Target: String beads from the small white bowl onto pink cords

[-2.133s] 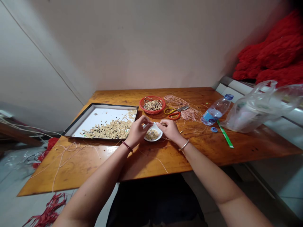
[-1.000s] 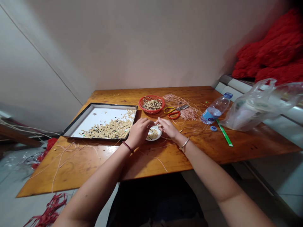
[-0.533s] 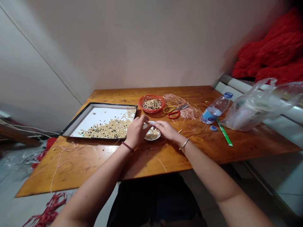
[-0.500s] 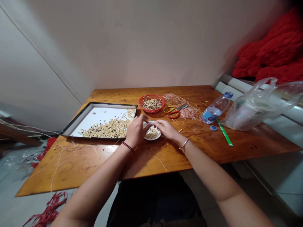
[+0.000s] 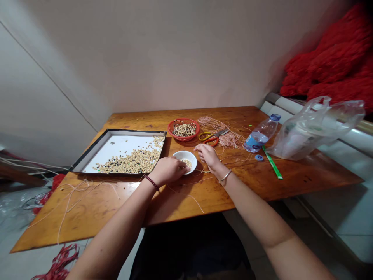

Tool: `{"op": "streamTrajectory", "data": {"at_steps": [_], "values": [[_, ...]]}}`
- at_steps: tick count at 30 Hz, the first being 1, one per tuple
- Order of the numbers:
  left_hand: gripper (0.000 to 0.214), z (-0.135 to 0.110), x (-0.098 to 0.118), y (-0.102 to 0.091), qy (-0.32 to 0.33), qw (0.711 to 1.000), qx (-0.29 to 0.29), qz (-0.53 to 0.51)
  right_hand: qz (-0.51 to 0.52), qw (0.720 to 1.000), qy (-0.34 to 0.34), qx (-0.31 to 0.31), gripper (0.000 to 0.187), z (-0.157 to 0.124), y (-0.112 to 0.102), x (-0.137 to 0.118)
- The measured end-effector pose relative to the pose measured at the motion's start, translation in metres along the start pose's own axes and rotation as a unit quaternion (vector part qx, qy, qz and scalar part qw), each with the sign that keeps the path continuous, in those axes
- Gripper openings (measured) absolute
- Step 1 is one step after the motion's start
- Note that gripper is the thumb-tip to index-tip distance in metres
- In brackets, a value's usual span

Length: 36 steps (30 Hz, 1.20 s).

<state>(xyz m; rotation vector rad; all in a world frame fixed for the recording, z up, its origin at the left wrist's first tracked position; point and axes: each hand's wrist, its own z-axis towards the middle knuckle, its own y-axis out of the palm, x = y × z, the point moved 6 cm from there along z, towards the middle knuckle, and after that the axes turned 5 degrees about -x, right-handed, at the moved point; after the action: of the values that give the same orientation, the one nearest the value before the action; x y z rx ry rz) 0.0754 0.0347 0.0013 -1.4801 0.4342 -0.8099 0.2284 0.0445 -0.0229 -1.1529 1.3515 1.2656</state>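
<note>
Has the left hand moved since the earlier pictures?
Yes, toward the person: the left hand now lies below the tray's right corner, beside the white bowl.

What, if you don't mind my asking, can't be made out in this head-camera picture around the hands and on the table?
Head view only.
The left hand curls at the white bowl; its back hides the fingertips.
The right hand: its curled fingers hide anything held.
The beads in the red basket: too small to count.
The plastic bag: its film blurs the contents.
The red heap: cut off by the top right edge.
</note>
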Motion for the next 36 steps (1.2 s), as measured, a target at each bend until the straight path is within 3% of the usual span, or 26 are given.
{"op": "streamTrajectory", "data": {"at_steps": [12,16,20,23,27,31,33,36], "values": [[0.021,-0.001,-0.005,-0.006,0.031,0.981,-0.079,-0.173,-0.023,1.0,-0.009,-0.003,0.017,0.002,-0.001,0.003],[0.018,-0.001,-0.005,-0.007,0.034,0.973,-0.074,-0.216,-0.036,0.999,-0.028,0.004,0.018,0.002,-0.001,0.0],[0.016,0.002,-0.011,-0.004,0.014,0.971,-0.043,-0.234,-0.073,0.996,-0.059,0.007,0.024,0.005,-0.003,-0.001],[0.017,0.006,-0.018,-0.003,-0.013,0.96,0.019,-0.278,-0.132,0.985,-0.111,0.015,0.034,0.007,-0.004,-0.005],[0.024,0.01,-0.026,-0.004,-0.05,0.901,0.124,-0.412,-0.189,0.968,-0.164,-0.018,0.044,0.003,0.004,-0.01],[0.032,0.01,-0.025,-0.005,-0.056,0.844,0.154,-0.51,-0.22,0.959,-0.177,-0.026,0.043,-0.005,0.008,-0.012],[0.033,0.009,-0.023,-0.008,-0.053,0.838,0.159,-0.519,-0.241,0.954,-0.179,-0.018,0.043,-0.008,0.008,-0.014],[0.033,0.007,-0.021,-0.013,-0.047,0.855,0.171,-0.488,-0.271,0.942,-0.198,0.009,0.042,-0.012,0.007,-0.019]]}}
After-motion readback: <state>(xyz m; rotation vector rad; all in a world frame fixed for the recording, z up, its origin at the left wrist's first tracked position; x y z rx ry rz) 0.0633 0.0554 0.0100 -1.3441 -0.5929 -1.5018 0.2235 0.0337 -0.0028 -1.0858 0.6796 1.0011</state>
